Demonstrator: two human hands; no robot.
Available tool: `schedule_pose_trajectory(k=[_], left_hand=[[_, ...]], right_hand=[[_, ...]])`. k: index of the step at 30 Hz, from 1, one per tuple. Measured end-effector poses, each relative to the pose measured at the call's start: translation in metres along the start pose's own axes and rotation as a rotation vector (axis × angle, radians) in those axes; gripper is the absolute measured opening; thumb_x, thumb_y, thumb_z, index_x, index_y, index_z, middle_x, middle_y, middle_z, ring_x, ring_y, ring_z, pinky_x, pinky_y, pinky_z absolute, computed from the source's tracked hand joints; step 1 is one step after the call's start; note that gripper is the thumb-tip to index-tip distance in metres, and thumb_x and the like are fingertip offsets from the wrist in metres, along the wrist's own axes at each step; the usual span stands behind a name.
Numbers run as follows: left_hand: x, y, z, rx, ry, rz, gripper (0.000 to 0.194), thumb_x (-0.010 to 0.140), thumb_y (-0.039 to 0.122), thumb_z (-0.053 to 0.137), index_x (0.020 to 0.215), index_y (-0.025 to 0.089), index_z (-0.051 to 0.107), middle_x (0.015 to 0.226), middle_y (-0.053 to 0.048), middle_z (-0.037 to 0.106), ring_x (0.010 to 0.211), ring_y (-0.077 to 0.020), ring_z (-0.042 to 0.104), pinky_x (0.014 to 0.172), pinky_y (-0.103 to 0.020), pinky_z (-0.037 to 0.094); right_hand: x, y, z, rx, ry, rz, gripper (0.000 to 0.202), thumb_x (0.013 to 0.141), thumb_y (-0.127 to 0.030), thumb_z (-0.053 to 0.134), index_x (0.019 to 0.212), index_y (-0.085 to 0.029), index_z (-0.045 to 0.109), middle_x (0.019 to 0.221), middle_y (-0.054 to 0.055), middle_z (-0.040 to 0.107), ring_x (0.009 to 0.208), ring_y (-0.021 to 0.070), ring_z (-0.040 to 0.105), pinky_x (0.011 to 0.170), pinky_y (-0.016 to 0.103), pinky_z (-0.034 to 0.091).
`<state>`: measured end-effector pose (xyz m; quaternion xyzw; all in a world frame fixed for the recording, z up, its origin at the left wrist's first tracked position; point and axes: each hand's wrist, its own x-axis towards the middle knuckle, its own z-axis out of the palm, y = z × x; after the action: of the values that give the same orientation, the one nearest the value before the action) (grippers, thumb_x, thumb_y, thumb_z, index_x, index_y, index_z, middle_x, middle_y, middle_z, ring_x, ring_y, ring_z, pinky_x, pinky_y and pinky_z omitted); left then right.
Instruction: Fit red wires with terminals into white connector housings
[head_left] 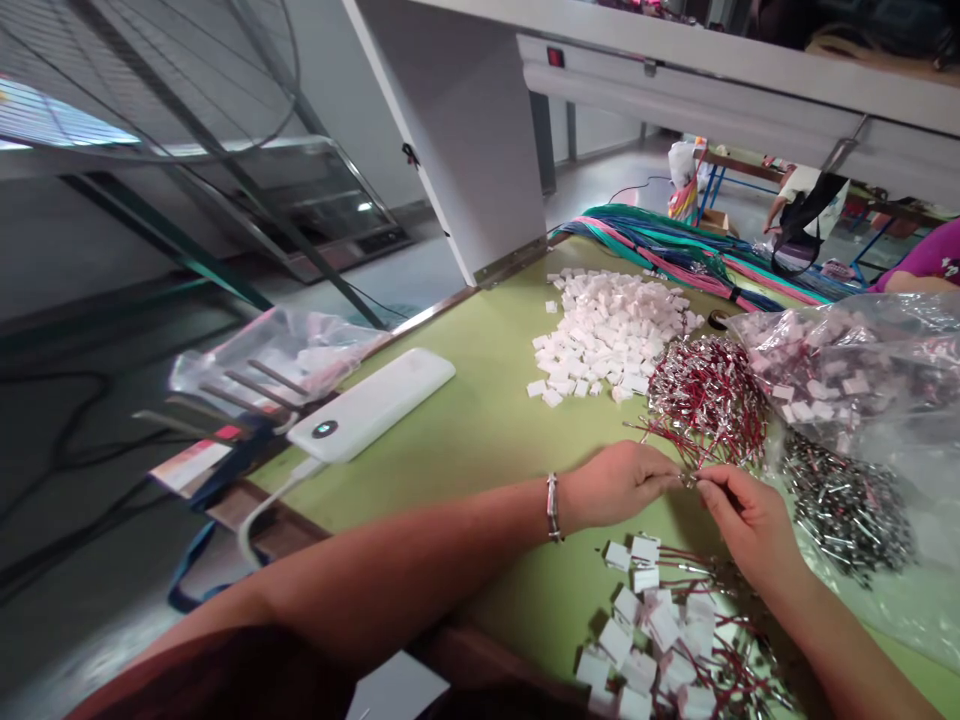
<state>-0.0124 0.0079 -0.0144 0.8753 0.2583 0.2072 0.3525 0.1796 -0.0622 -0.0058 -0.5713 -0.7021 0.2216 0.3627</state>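
My left hand [619,486], with a bracelet at the wrist, pinches a short wire with metal terminals [687,480]. Thumb and forefinger of my right hand [750,515] close on that same small piece from the other side; its details are partly hidden by the fingertips. Just beyond the hands lies a heap of short red wires with metal terminals [709,395]. Behind that spreads a pile of loose white plastic connector housings [607,325]. Nearer my body sit several white housings with dark red wires fitted [660,625].
A pile of dark metal-tipped wires [847,505] rests on clear plastic at right, below a bag of white housings [847,350]. Bundled coloured cables [675,250] run along the back. A white power bank [375,405] with a cable lies left. A person's purple sleeve [926,255] shows at far right.
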Motion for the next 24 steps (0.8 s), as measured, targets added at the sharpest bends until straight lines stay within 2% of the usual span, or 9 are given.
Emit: schedule_pose_trajectory(k=[4,7,12,15,17,19,21,23,24], left_hand=[[-0.002,0.001,-0.001,0.105,-0.025,0.027,0.033,0.098,0.026,0.040,0.078,0.017,0.063,0.070,0.001,0.059,0.064,-0.0091,0.052,0.060,-0.021,0.040],[-0.006,0.001,-0.001,0.299,-0.067,0.076,0.027,0.096,0.023,0.042,0.084,0.019,0.065,0.075,-0.001,0.064,0.065,-0.0109,0.056,0.057,-0.023,0.039],[-0.007,0.007,0.000,0.571,-0.236,0.241,0.012,0.086,0.010,0.052,0.087,0.017,0.062,0.075,-0.002,0.065,0.061,-0.0128,0.056,0.048,-0.027,0.032],[-0.003,0.011,0.002,0.611,-0.261,0.198,0.011,0.086,0.010,0.053,0.086,0.016,0.062,0.075,-0.003,0.065,0.062,-0.0137,0.057,0.047,-0.028,0.033],[-0.001,0.012,0.003,0.598,-0.227,0.134,0.013,0.089,0.015,0.052,0.084,0.016,0.064,0.077,-0.003,0.066,0.066,-0.0151,0.059,0.050,-0.028,0.036],[-0.002,0.012,0.003,0.544,-0.173,0.105,0.020,0.093,0.025,0.052,0.084,0.016,0.067,0.079,-0.004,0.067,0.072,-0.0164,0.061,0.057,-0.027,0.042],[-0.004,0.011,0.001,0.455,-0.138,0.104,0.030,0.095,0.037,0.050,0.084,0.016,0.069,0.080,-0.006,0.067,0.076,-0.0171,0.061,0.064,-0.027,0.046],[-0.006,0.011,-0.002,0.370,-0.137,0.097,0.035,0.097,0.039,0.047,0.085,0.016,0.070,0.079,-0.006,0.066,0.074,-0.0165,0.061,0.066,-0.027,0.047],[-0.007,0.011,-0.003,0.342,-0.144,0.088,0.035,0.097,0.037,0.045,0.085,0.016,0.070,0.079,-0.006,0.066,0.073,-0.0161,0.060,0.066,-0.026,0.047]], right_hand=[[0.001,0.000,0.000,-0.048,-0.053,-0.038,0.020,0.090,-0.028,0.051,0.083,-0.020,0.067,0.066,0.000,0.065,0.059,0.0142,0.058,0.057,0.023,0.044],[-0.001,0.001,-0.002,-0.096,-0.170,-0.050,0.020,0.090,-0.026,0.049,0.081,-0.020,0.066,0.069,0.001,0.067,0.063,0.0148,0.060,0.060,0.025,0.043],[-0.008,-0.005,0.002,-0.084,-0.292,0.101,0.025,0.088,-0.028,0.047,0.069,-0.020,0.061,0.061,0.000,0.063,0.057,0.0150,0.057,0.055,0.025,0.041],[-0.005,-0.007,-0.001,-0.053,-0.333,0.190,0.027,0.088,-0.029,0.046,0.066,-0.020,0.059,0.058,-0.001,0.062,0.055,0.0146,0.056,0.053,0.025,0.042],[0.002,-0.006,-0.009,-0.101,-0.363,0.177,0.024,0.087,-0.029,0.049,0.071,-0.020,0.063,0.063,-0.001,0.065,0.058,0.0151,0.058,0.056,0.025,0.043],[0.010,0.000,-0.020,-0.210,-0.310,0.109,0.022,0.089,-0.031,0.050,0.079,-0.021,0.067,0.073,0.001,0.069,0.065,0.0166,0.060,0.062,0.027,0.044],[0.017,0.008,-0.029,-0.325,-0.169,0.034,0.025,0.091,-0.033,0.047,0.085,-0.021,0.068,0.081,0.004,0.070,0.072,0.0183,0.062,0.067,0.030,0.046],[0.022,0.018,-0.032,-0.446,-0.041,-0.027,0.027,0.094,-0.031,0.044,0.091,-0.021,0.069,0.087,0.006,0.070,0.075,0.0191,0.062,0.068,0.030,0.045],[0.023,0.022,-0.031,-0.522,-0.018,-0.051,0.027,0.094,-0.028,0.043,0.098,-0.021,0.069,0.090,0.006,0.069,0.075,0.0190,0.062,0.066,0.030,0.045]])
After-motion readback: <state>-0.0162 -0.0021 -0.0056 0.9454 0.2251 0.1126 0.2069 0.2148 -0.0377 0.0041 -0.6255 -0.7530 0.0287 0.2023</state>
